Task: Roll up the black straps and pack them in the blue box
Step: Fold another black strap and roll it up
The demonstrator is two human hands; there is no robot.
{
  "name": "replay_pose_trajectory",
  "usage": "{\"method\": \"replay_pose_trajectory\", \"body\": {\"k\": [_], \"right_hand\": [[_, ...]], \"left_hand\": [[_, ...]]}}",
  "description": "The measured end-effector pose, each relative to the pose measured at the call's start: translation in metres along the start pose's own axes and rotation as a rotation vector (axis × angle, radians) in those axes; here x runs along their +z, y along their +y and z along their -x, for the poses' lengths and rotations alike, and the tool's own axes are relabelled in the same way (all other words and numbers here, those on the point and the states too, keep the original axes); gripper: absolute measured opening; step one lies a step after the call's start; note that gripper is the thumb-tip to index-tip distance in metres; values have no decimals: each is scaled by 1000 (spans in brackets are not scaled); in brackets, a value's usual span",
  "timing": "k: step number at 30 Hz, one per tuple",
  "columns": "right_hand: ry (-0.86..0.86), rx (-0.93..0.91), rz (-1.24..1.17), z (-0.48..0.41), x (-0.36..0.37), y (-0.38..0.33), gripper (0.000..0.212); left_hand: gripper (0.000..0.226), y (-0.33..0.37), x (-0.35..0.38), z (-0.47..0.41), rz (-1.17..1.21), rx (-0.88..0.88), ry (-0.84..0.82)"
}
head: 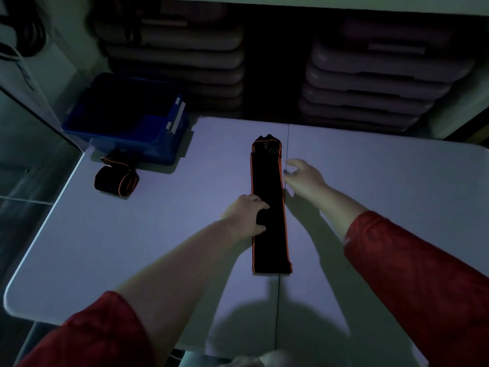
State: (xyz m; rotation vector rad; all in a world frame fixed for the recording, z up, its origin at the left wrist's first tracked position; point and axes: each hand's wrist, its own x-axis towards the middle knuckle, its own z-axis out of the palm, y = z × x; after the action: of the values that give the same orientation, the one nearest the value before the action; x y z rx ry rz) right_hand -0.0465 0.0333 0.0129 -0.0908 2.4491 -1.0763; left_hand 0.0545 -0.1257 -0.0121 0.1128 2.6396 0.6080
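A black strap with orange edges [268,181] lies flat and lengthwise on the white table [370,181], near its middle seam. My left hand [246,214] rests on the strap's left edge about halfway along, fingers laid over the fabric. My right hand [304,177] hovers just right of the strap's upper part, fingers spread and relaxed, holding nothing. The blue box [127,120] stands at the table's far left corner, its inside dark. A second black strap [116,178], loosely rolled, sits on the table in front of the box.
Stacks of grey plastic step platforms [370,83] fill the shelf space behind the table. The table's left edge drops off to a dark floor. The light is dim.
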Motion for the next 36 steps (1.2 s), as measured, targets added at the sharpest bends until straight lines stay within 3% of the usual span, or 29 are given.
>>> {"method": "replay_pose_trajectory", "body": {"k": [3, 6, 9, 11, 14, 16, 19, 24, 31, 36], "right_hand": [[-92, -136, 129, 45, 8, 27, 39], [-202, -189, 211, 89, 15, 47, 33], [-268, -199, 207, 124, 21, 64, 31], [-332, -248, 239, 138, 23, 74, 38], [-394, -327, 312, 149, 25, 81, 55], [-351, -394, 362, 153, 31, 81, 56], [-285, -468, 403, 153, 46, 83, 43], [-188, -384, 302, 158, 56, 75, 22], [-153, -200, 132, 165, 64, 72, 17], [20, -107, 146, 158, 78, 68, 23]], "left_hand": [[55, 4, -1, 20, 101, -24, 75], [44, 11, 4, 46, 261, -183, 208], [39, 18, 17, 72, 408, -293, 199], [44, 22, 26, 91, 440, -258, 158], [76, 21, 40, 108, 213, -96, 3], [75, 19, 46, 112, 102, -76, -71], [52, 19, 52, 110, 109, -57, -20], [28, 19, 52, 107, 99, -72, 19], [37, 14, 59, 107, 313, -156, 81], [35, 14, 66, 102, 287, -150, 155]]}}
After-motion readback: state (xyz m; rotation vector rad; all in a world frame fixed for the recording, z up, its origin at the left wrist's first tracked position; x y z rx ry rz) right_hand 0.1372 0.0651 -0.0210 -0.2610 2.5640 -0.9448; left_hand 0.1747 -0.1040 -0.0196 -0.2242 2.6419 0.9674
